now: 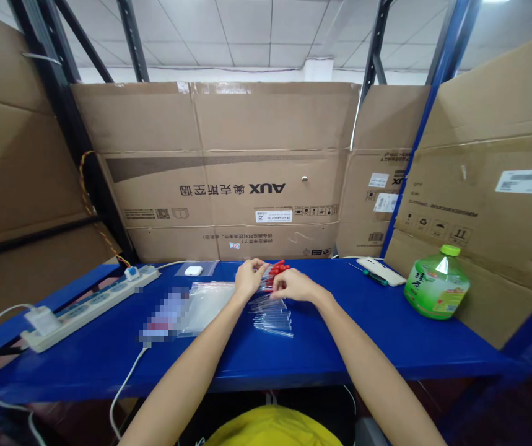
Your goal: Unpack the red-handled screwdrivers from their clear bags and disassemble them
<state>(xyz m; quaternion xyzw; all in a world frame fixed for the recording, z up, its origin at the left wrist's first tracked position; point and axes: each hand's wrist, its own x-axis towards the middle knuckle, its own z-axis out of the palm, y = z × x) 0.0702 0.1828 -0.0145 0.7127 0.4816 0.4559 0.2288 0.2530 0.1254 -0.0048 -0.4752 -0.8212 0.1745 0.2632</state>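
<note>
A bundle of red-capped tubes (277, 271) sat at the middle of a blue table (363, 334), towards its far edge. The left hand (248, 278) and right hand (295, 286) both had fingers curled closed around it. Clear tubes (272, 317) lay just nearer, clear bags (205, 301) to the left. A green bottle (436, 284) stood far right, a power strip (90, 305) left. Cardboard boxes (228, 167) walled the back.

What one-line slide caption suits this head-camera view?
Both hands, left and right, gather red-capped tubes over a blue table, near clear bags.
</note>
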